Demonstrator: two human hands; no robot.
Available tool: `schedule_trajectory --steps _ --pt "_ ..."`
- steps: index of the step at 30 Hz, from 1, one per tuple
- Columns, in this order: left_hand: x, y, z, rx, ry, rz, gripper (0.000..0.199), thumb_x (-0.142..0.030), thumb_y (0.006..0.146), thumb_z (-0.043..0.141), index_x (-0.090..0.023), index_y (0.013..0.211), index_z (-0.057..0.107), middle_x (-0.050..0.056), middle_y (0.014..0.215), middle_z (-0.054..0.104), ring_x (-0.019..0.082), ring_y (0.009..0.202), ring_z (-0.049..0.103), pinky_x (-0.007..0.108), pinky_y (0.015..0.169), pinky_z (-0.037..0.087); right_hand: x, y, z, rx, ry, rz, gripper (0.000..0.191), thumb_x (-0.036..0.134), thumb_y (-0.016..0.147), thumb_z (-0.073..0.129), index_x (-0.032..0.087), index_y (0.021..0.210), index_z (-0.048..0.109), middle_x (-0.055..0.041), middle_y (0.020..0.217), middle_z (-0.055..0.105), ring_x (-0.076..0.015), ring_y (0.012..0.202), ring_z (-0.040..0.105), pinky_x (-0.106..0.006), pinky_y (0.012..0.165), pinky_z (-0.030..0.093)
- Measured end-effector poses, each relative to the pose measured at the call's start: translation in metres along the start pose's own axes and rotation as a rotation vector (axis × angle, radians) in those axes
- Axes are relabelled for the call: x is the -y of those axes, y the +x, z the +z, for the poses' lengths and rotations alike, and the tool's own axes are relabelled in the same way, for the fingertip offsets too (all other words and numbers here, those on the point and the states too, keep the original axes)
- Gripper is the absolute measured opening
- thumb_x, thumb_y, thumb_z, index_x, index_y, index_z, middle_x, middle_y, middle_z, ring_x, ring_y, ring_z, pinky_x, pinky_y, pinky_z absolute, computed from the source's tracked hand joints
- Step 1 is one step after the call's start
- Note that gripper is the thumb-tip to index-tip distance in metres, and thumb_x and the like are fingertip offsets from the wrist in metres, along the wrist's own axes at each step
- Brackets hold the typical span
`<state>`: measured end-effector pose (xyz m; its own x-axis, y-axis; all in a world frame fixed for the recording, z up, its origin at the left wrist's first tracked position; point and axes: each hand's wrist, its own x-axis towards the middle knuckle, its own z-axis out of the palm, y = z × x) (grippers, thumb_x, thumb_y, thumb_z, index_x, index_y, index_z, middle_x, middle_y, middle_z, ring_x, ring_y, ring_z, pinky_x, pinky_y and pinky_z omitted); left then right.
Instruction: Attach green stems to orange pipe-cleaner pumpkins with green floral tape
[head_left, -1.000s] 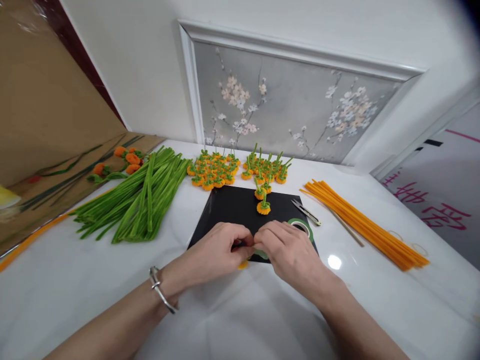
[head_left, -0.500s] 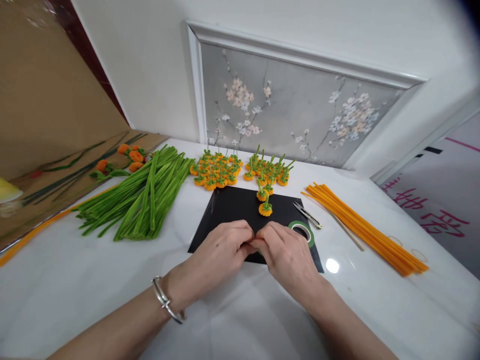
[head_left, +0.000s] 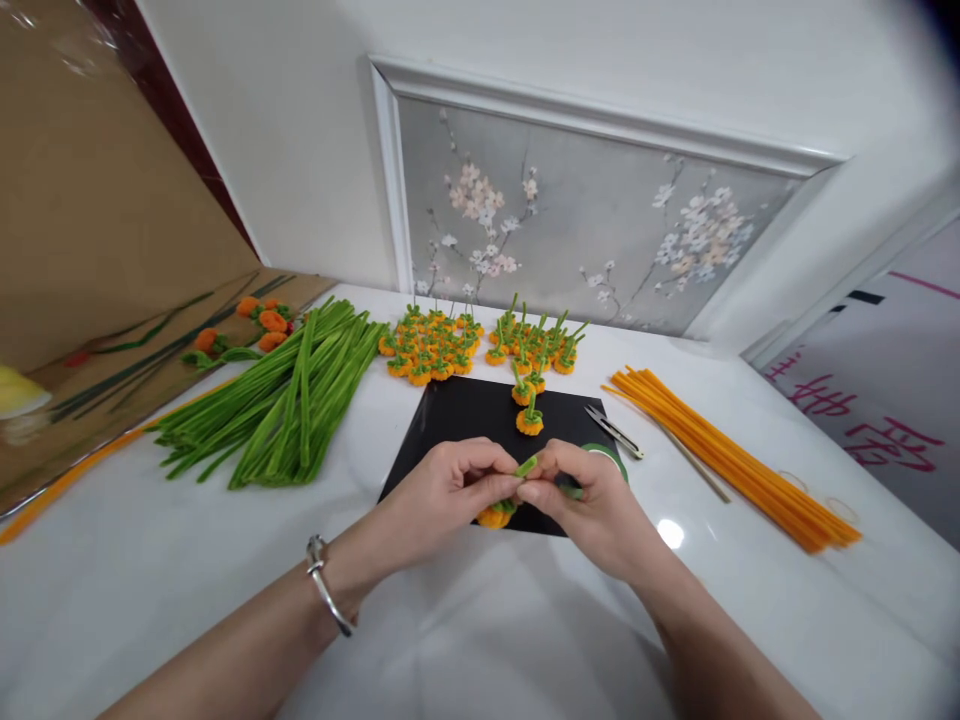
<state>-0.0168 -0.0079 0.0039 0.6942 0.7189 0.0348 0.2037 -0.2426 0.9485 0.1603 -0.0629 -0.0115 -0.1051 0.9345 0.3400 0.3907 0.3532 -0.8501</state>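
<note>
Over the black mat (head_left: 457,420), my left hand (head_left: 457,490) and my right hand (head_left: 589,495) meet fingertip to fingertip. Between them they pinch the green stem (head_left: 527,466) of a small orange flower. Its orange head (head_left: 495,516) hangs below my left fingers. Just beyond the hands stands another orange flower (head_left: 529,424) with a green stem. The roll of green tape (head_left: 615,460) lies by my right hand and is partly covered by it. Small scissors (head_left: 615,432) rest at the mat's right edge.
Green pipe cleaners (head_left: 285,400) lie in a pile at left, orange ones (head_left: 727,455) at right beside a thin stick (head_left: 694,460). Two groups of finished orange flowers (head_left: 431,345) stand at the back. Fluffy orange flowers (head_left: 271,321) lie on cardboard at far left.
The hands have turned and their fingers opened up somewhat, so the green stem and orange flower head now show. My right hand covers more of the tape roll.
</note>
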Motion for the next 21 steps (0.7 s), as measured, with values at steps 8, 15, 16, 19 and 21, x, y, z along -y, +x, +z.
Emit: schedule_trajectory --steps 8,15,16,19,21 --pt "-0.0020 0.0014 0.0014 0.104 -0.509 -0.112 0.023 -0.026 0.080 0.070 -0.019 0.091 0.051 -0.001 0.072 0.067 0.012 0.068 0.064 0.022 0.063 0.047 0.0024 -0.0004 -0.0031 0.069 0.274 0.166 0.023 0.039 0.082 0.065 0.017 0.085 0.061 -0.0007 0.068 0.063 -0.0144 0.066 0.060 -0.029 0.064 0.050" --pt "0.0034 -0.0001 0.0044 0.170 -0.693 -0.184 0.035 -0.021 0.078 0.073 -0.020 0.096 0.043 -0.001 0.070 0.068 0.013 0.066 0.068 0.023 0.063 0.050 0.0042 -0.0006 -0.0049 0.087 0.360 0.085 0.019 0.036 0.079 0.069 0.018 0.083 0.074 -0.0001 0.069 0.055 -0.0130 0.066 0.057 -0.026 0.060 0.049" --pt "0.0033 -0.0005 0.0039 0.186 -0.690 -0.192 0.033 -0.022 0.080 0.071 -0.020 0.097 0.044 -0.001 0.070 0.068 0.013 0.066 0.068 0.023 0.063 0.049 0.0046 -0.0007 -0.0051 0.063 0.312 0.066 0.017 0.035 0.079 0.069 0.018 0.079 0.074 -0.0003 0.068 0.055 -0.0127 0.065 0.055 -0.025 0.058 0.048" --pt "0.0002 -0.0018 0.0019 0.210 -0.687 -0.192 0.024 -0.037 0.089 0.058 -0.020 0.101 0.045 0.001 0.076 0.066 0.014 0.072 0.068 0.027 0.068 0.052 0.0051 -0.0006 -0.0060 0.001 0.146 0.006 0.017 0.030 0.084 0.064 0.018 0.075 0.073 -0.0008 0.067 0.055 -0.0125 0.062 0.052 -0.026 0.058 0.044" --pt "-0.0031 -0.0026 0.0014 0.208 -0.651 -0.162 0.031 -0.047 0.089 0.053 -0.021 0.103 0.046 0.004 0.091 0.064 0.017 0.084 0.067 0.033 0.074 0.054 0.0047 -0.0003 -0.0069 -0.066 0.051 -0.040 0.018 0.026 0.086 0.061 0.018 0.072 0.070 -0.0005 0.065 0.056 -0.0127 0.062 0.052 -0.026 0.059 0.042"
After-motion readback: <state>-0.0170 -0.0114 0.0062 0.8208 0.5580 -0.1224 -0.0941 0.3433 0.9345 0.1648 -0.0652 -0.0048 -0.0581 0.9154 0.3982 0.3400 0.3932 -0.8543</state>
